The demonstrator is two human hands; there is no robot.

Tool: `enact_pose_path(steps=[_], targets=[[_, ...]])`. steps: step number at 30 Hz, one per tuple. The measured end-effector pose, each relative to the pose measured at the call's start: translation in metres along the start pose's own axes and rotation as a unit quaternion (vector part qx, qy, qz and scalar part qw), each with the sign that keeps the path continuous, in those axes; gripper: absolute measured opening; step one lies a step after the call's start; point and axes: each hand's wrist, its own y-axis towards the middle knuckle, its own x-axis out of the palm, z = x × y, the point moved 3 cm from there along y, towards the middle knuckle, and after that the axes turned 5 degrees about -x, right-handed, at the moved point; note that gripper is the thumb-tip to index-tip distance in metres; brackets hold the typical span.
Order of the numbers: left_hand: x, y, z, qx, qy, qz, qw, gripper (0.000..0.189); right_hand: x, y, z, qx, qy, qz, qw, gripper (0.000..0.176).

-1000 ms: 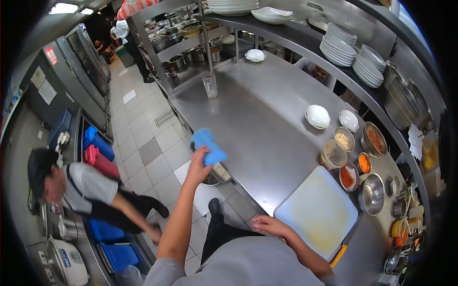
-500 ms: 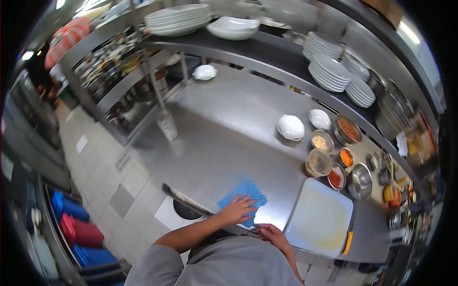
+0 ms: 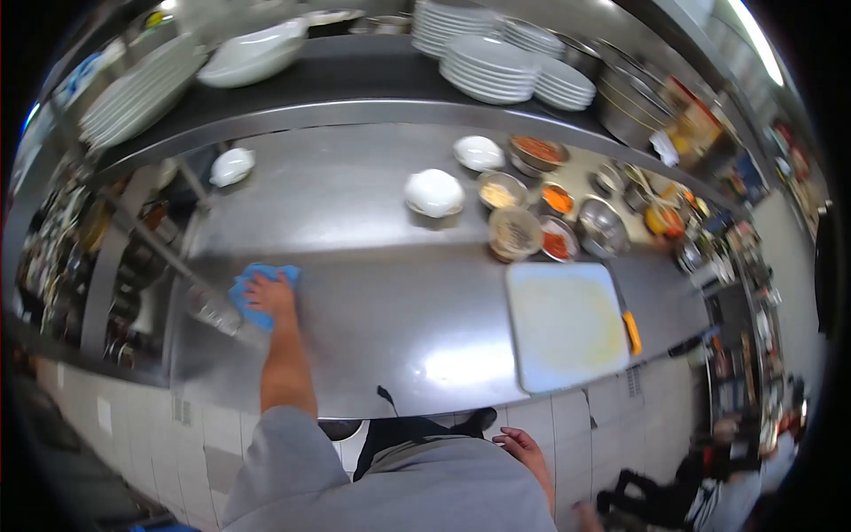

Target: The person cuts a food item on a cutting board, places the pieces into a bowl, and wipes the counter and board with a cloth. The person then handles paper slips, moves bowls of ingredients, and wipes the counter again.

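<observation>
My left hand [image 3: 269, 296] lies flat with its fingers spread on a blue cloth [image 3: 243, 285], pressing it on the steel counter [image 3: 381, 310] toward the left end, beside a clear upright object at the shelf post. My right hand [image 3: 523, 447] hangs beyond the counter's front edge near my body, its fingers loosely curled; nothing shows in it. To the right on the counter lies a white cutting board [image 3: 567, 328], with an orange-handled knife [image 3: 631, 332] along its right side.
Behind the board stand a lidded tub [image 3: 515, 232], a steel bowl [image 3: 602, 226] and several small food bowls. White covered dishes [image 3: 433, 193] sit farther back. Overhead, a shelf [image 3: 355, 113] holds stacked plates [image 3: 487, 69]. A person [image 3: 727, 496] is at the lower right.
My left hand and the blue cloth have moved from the front edge to the counter's left end. My right hand has drawn away from the cloth. The view has turned.
</observation>
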Motion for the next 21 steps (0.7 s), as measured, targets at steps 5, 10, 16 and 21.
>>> enact_pose_path(steps=[5, 10, 16, 21], targets=[[0.011, -0.024, 0.077, 0.128, -0.059, -0.114, 0.983, 0.077, 0.002, -0.062, 0.023, 0.048, 0.054, 0.096, 0.993, 0.033], [0.019, -0.210, 0.158, 0.467, -0.206, -0.183, 0.840, 0.066, -0.012, -0.059, 0.058, 0.052, 0.010, 0.068, 0.996, 0.034], [-0.066, -0.410, 0.183, 0.605, -0.213, -0.294, 0.708, 0.056, -0.026, -0.053, 0.049, 0.044, 0.000, -0.003, 0.999, 0.036], [-0.093, -0.487, 0.199, 0.598, -0.264, -0.335, 0.679, 0.044, -0.104, -0.087, 0.129, 0.041, 0.035, 0.095, 0.994, 0.038]])
